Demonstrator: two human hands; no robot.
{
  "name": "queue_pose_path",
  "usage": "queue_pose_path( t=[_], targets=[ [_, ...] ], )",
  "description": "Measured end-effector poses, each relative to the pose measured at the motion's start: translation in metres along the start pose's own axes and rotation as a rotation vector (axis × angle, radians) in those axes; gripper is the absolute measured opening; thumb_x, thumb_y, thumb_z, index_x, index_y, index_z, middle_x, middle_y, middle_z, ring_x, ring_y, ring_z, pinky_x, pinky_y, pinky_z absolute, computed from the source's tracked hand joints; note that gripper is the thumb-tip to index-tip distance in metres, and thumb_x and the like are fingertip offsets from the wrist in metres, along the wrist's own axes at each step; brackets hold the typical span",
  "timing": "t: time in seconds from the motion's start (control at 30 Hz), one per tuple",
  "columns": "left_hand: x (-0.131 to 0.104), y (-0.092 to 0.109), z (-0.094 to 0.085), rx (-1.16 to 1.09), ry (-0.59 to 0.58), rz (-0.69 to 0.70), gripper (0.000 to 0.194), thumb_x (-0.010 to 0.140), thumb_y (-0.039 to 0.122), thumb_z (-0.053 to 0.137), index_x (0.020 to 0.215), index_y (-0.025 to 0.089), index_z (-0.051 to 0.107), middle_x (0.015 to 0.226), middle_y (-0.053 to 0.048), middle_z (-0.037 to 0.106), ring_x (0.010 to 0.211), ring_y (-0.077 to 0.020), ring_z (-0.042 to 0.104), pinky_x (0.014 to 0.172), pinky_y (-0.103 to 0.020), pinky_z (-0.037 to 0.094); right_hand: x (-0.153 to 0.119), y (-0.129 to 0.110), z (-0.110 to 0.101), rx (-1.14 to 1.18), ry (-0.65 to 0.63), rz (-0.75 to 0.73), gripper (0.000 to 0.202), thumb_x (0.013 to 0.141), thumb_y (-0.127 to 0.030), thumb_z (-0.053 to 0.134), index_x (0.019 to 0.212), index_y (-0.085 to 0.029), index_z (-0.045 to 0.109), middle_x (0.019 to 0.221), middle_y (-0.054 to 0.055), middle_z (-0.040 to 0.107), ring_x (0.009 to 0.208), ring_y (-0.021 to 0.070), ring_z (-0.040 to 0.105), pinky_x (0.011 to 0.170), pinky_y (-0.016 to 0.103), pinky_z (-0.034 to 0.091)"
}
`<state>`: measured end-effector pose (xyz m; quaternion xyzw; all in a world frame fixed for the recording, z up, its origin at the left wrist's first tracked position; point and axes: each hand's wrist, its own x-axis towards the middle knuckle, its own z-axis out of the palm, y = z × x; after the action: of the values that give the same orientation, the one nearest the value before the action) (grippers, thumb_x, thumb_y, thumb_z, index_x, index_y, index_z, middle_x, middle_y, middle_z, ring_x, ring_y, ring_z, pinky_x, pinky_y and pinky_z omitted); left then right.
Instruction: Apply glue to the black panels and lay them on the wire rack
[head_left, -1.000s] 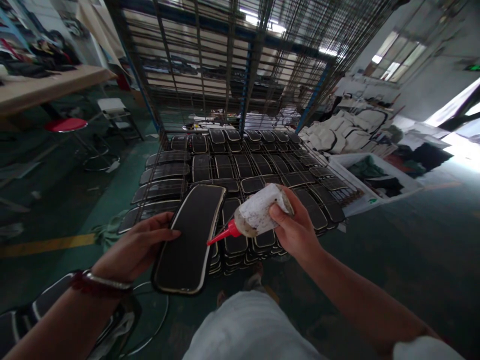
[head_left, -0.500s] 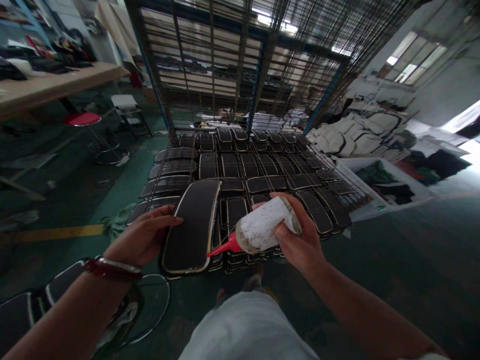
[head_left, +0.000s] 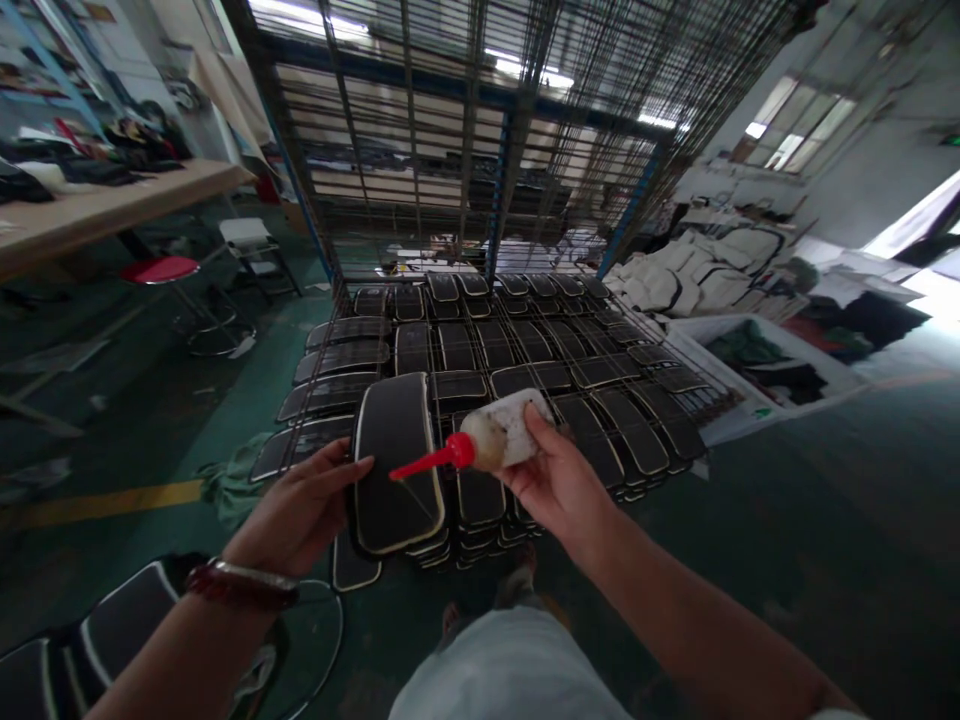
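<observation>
My left hand [head_left: 319, 495] grips the left edge of a black curved panel [head_left: 394, 450], thumb on its face and fingers behind. A pale line of what looks like glue runs along the panel's border. In my right hand [head_left: 559, 465] is a whitish squeeze bottle [head_left: 506, 430] with a red nozzle [head_left: 431, 460]. The nozzle points left, in front of the panel's face, and a thin strand trails from its tip down toward the lower right border. Many similar panels [head_left: 457, 345] lie in rows on the wire rack below.
A tall wire rack frame [head_left: 495, 190] rises behind the panels. At left stand a table [head_left: 202, 178], a red stool [head_left: 160, 270] and a white chair [head_left: 247, 235]. A white bin [head_left: 757, 405] with cloth is at right, near piled white pieces [head_left: 690, 270]. More panels [head_left: 127, 615] sit lower left.
The bottle's nozzle has come off the panel's lower right edge and moved up and left, trailing a strand. My left hand and the panel have shifted slightly right in view.
</observation>
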<state>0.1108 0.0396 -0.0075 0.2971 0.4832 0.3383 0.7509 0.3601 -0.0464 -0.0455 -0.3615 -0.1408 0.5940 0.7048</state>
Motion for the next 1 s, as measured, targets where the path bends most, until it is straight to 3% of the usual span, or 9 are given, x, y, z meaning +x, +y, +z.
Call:
queue_pose_path(
  t=[0.17,0.37,0.5,0.63,0.77,0.87,0.93,1.0],
  targets=[
    [-0.005,-0.018,0.003,0.006,-0.158,-0.040,0.042,0.087,-0.001,0.083,0.126,0.014,0.075,0.102,-0.013,0.090,0.085,-0.0302,0.088,0.075,-0.039,0.075,0.044,-0.028,0.006,-0.188,0.015,-0.370,0.057,0.076,-0.060,0.101,0.106,-0.024,0.069,0.091,0.001,0.072,0.084,0.0231,0.073,0.067,0.033,0.066],
    [-0.004,-0.028,0.004,0.013,-0.256,-0.049,0.048,0.086,0.005,0.085,0.132,0.017,0.075,0.111,-0.013,0.090,0.092,-0.0311,0.089,0.083,-0.041,0.075,0.046,-0.031,0.007,-0.491,-0.009,-0.600,0.053,0.082,-0.056,0.097,0.119,-0.027,0.072,0.108,0.002,0.071,0.099,0.0221,0.068,0.087,0.035,0.062],
    [-0.004,-0.024,0.004,-0.007,-0.264,-0.052,0.059,0.075,0.000,0.088,0.130,0.015,0.075,0.113,-0.015,0.090,0.098,-0.0358,0.088,0.082,-0.043,0.075,0.033,-0.031,0.003,-0.534,-0.114,-0.514,0.049,0.086,-0.055,0.095,0.120,-0.027,0.074,0.105,0.002,0.071,0.094,0.0220,0.066,0.082,0.034,0.059],
    [-0.006,-0.019,0.006,-0.025,-0.226,-0.055,0.065,0.067,-0.003,0.088,0.129,0.015,0.075,0.115,-0.017,0.090,0.103,-0.0386,0.087,0.081,-0.043,0.074,0.032,-0.050,0.001,-0.510,-0.201,-0.402,0.049,0.081,-0.054,0.100,0.114,-0.026,0.078,0.098,0.000,0.072,0.085,0.0189,0.065,0.075,0.030,0.055],
    [-0.006,-0.018,0.005,-0.031,-0.234,-0.048,0.069,0.066,-0.004,0.089,0.132,0.014,0.077,0.118,-0.017,0.089,0.109,-0.0405,0.085,0.084,-0.044,0.074,0.044,-0.065,-0.002,-0.544,-0.151,-0.604,0.048,0.083,-0.050,0.101,0.119,-0.030,0.077,0.106,-0.001,0.071,0.096,0.0198,0.066,0.085,0.032,0.058],
    [-0.003,-0.020,-0.001,-0.024,-0.263,-0.047,0.071,0.070,-0.005,0.087,0.137,0.016,0.077,0.121,-0.017,0.089,0.112,-0.0392,0.085,0.088,-0.043,0.073,0.047,-0.062,-0.004,-0.557,-0.135,-0.684,0.056,0.083,-0.046,0.101,0.130,-0.034,0.073,0.122,0.001,0.071,0.113,0.0240,0.067,0.097,0.037,0.061],
    [0.000,-0.022,-0.005,-0.021,-0.277,-0.043,0.070,0.074,-0.005,0.087,0.140,0.017,0.077,0.122,-0.016,0.089,0.111,-0.0374,0.085,0.090,-0.041,0.072,0.044,-0.057,-0.007,-0.522,-0.152,-0.616,0.058,0.083,-0.045,0.102,0.131,-0.033,0.073,0.122,0.002,0.073,0.113,0.0255,0.069,0.095,0.038,0.063],
    [0.003,-0.023,-0.010,-0.024,-0.260,-0.025,0.071,0.075,-0.006,0.087,0.141,0.018,0.077,0.122,-0.015,0.089,0.110,-0.0361,0.086,0.090,-0.040,0.072,0.041,-0.052,-0.011,-0.434,-0.191,-0.408,0.053,0.083,-0.045,0.102,0.125,-0.027,0.075,0.109,0.003,0.076,0.099,0.0245,0.073,0.082,0.035,0.066]
  ],
)
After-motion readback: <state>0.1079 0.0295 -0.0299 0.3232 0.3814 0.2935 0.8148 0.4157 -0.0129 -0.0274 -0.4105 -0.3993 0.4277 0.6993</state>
